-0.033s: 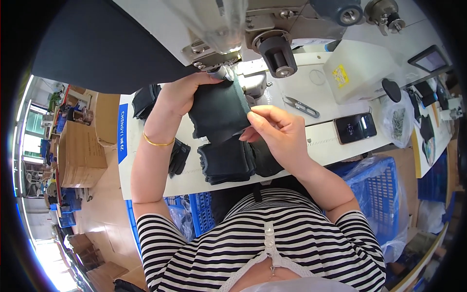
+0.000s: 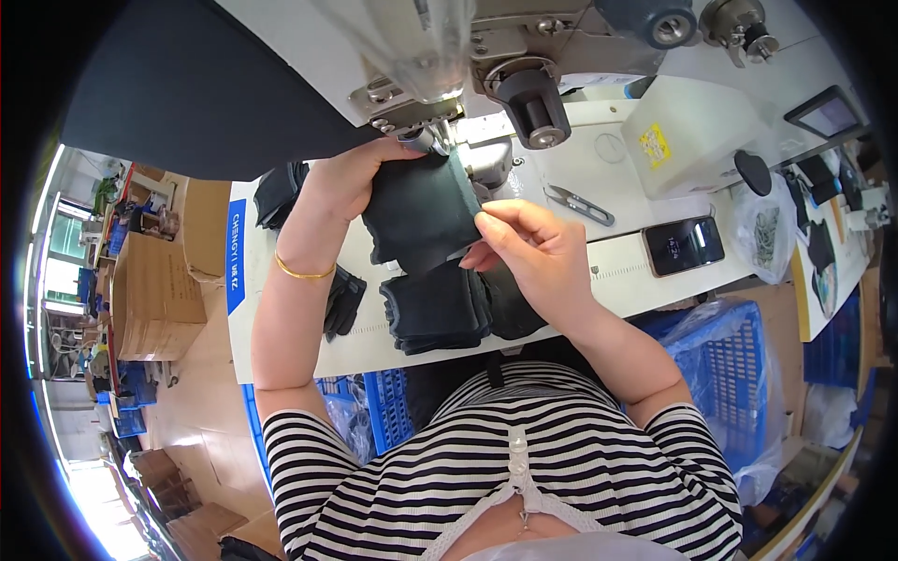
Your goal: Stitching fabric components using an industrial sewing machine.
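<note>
A dark, squarish fabric piece (image 2: 421, 210) lies under the needle area of a sewing machine (image 2: 432, 138), its right edge running toward the presser foot. My left hand (image 2: 354, 179) grips its far left corner, close to the foot, with some fingers hidden under the machine head. At the right edge, my right hand (image 2: 535, 248) pinches the cloth between thumb and forefinger, the other fingers curled. Just nearer to me, a stack of similar dark fabric pieces (image 2: 435, 313) sits at the table's front edge.
Thread snips (image 2: 582, 206) and a phone (image 2: 685, 246) lie on the white table right of my right hand. More dark pieces (image 2: 344, 304) are beside my left forearm. Blue baskets (image 2: 734, 383) stand below the table, cardboard boxes (image 2: 159, 294) on the left.
</note>
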Action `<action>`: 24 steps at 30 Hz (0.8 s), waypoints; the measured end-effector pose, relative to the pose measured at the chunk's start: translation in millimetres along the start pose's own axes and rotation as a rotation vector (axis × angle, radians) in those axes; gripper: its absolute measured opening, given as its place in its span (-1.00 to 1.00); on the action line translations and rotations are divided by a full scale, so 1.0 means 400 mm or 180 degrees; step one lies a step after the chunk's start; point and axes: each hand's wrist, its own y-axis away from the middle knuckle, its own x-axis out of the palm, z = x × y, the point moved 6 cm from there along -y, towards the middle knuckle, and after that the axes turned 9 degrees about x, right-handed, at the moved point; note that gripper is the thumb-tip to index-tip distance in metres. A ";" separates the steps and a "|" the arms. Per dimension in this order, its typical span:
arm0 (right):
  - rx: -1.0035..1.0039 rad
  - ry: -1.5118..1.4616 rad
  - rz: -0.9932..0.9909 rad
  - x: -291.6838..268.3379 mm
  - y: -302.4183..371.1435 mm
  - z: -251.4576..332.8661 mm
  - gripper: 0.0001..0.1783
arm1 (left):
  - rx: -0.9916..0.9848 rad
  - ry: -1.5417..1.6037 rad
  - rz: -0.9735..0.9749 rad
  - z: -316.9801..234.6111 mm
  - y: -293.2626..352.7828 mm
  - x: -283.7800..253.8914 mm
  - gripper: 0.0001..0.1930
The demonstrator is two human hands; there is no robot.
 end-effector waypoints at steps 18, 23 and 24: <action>-0.0095 -0.0096 0.0005 0.006 -0.057 0.008 -0.78 | 0.2500 -0.2756 -0.0756 -0.094 0.085 0.055 -0.74; -0.0077 -0.0112 -0.0036 0.012 -0.058 0.006 -0.81 | 0.3786 -0.2817 0.0009 -0.050 0.233 0.144 -0.64; -0.0136 -0.0139 -0.0033 0.013 -0.054 0.010 -0.81 | 0.3662 -0.2760 -0.0073 -0.041 0.236 0.145 -0.64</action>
